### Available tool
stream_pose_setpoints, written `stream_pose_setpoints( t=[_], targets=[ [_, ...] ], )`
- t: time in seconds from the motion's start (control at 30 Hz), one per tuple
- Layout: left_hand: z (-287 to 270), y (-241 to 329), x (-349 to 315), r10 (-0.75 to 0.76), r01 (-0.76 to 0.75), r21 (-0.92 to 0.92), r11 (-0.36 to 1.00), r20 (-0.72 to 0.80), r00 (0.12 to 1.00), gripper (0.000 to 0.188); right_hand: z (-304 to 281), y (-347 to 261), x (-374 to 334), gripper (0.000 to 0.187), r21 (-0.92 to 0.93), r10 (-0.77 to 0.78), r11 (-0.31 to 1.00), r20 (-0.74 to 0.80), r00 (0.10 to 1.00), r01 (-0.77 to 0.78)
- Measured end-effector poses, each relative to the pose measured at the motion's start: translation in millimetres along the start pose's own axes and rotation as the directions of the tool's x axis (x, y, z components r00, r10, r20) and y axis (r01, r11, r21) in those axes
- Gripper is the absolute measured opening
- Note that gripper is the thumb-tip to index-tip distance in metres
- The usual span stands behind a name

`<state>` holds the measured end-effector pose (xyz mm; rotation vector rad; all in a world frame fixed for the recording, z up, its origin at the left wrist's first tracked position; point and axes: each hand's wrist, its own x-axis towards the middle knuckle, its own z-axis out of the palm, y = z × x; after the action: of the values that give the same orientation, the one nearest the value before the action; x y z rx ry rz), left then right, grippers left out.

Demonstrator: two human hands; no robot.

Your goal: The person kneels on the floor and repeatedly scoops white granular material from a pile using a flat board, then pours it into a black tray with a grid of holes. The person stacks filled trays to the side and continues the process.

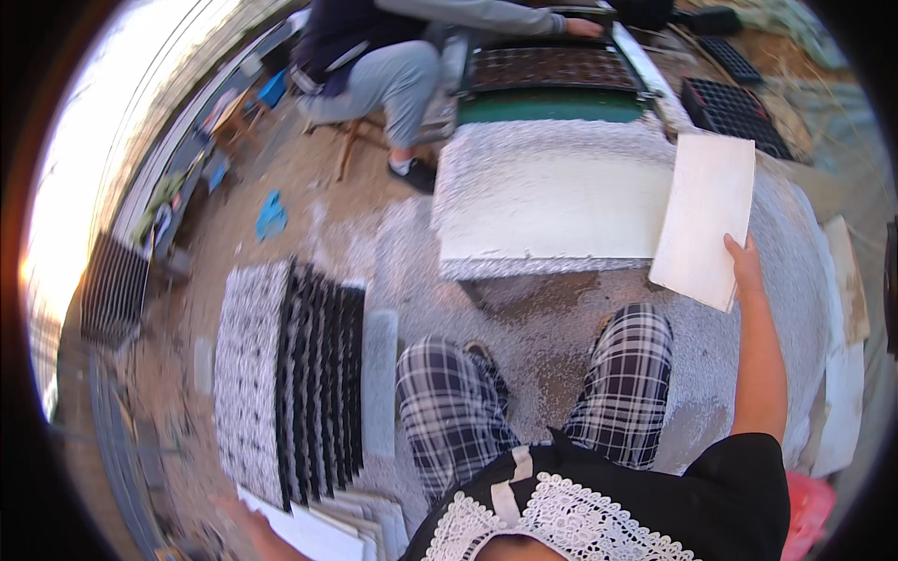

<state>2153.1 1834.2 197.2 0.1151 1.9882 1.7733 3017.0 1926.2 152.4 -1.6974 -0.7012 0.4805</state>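
Observation:
My right hand (745,260) grips the lower right edge of a white rectangular board (703,220), its thumb lying on the board's face. The board is held tilted over the right end of a low table (552,201), whose pale flat top is bordered by whitish grains. At the lower left my left hand (245,522) is beside several white boards (313,535) lying overlapped; its fingers are blurred. Just beyond that hand rises a stack of black cell trays (323,374), with whitish grains covering the outer face (251,374).
Across the table a seated co-worker (383,79) reaches to a frame holding a dark tray (552,68). Black cell trays (734,112) lie at the back right. Whitish grains cover the ground around my legs (449,393). A blue bag (271,215) lies left.

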Motion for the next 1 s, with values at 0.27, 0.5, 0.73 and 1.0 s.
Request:
stream_pose_setpoints(
  t=[0.27, 0.5, 0.73, 1.0],
  targets=[
    [199, 34, -74, 0.478, -0.635, 0.087, 0.767, 0.582, 0.658, 0.034, -91, 93, -7, 0.047, 0.108, 0.227, 0.974, -0.421, 0.878, -0.200],
    [483, -66, -219, -0.119, -0.470, 0.267, 0.841, 0.940, 0.320, 0.033, -157, 254, -103, 0.065, 0.143, 0.468, 0.804, -0.751, 0.466, -0.576],
    [688, -151, -302, -0.308, -0.191, 0.363, 0.912, 0.914, 0.264, 0.021, -122, 278, -171, 0.069, 0.277, 0.520, 0.603, -0.848, 0.105, -0.748],
    [850, -192, -331, -0.331, 0.226, 0.284, 0.932, 0.922, 0.203, 0.029, -37, 325, 59, 0.058, 0.190, 0.430, 0.743, -0.871, 0.239, -0.642]
  ],
)
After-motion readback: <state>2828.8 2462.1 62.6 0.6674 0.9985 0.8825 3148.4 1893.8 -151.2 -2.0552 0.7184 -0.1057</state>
